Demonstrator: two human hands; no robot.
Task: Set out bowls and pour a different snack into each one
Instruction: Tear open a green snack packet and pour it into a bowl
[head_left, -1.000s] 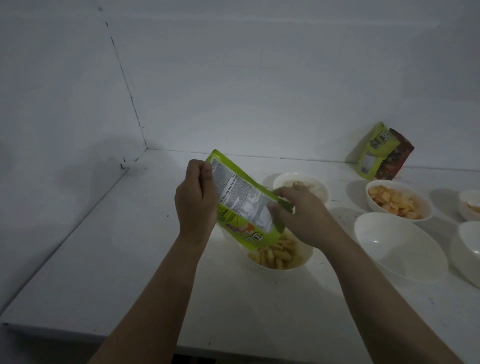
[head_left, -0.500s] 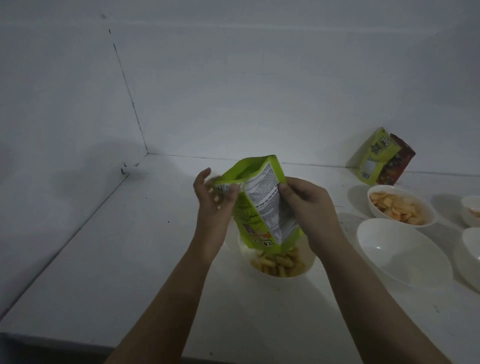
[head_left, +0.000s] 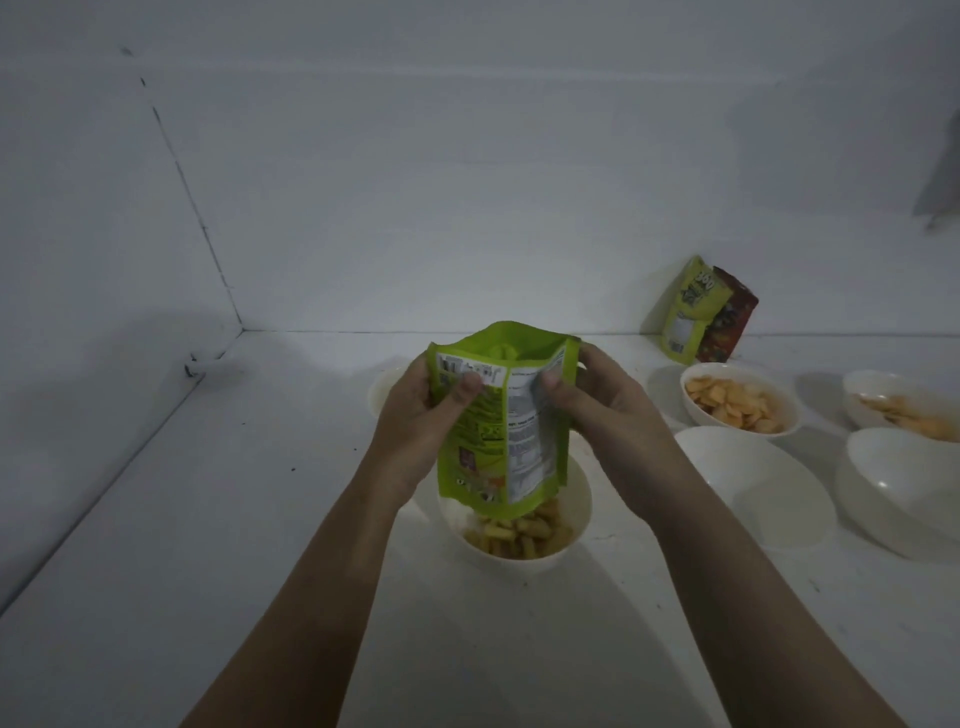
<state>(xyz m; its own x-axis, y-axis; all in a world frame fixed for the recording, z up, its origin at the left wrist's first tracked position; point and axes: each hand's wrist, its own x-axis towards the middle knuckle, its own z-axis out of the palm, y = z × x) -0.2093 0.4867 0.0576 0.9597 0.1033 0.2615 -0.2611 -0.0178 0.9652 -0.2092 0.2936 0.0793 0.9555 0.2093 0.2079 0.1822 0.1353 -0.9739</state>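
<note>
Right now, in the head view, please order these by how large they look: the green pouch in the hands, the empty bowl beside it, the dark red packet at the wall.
1. Empty bowl, though nearness to the camera may flatter it.
2. Green pouch, close behind; it is nearest, so unsure.
3. Dark red packet, clearly smallest, but farthest and partly hidden.

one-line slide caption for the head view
Both hands, left and right, hold a green foil snack pouch upright over a white bowl of snack sticks.
</note>
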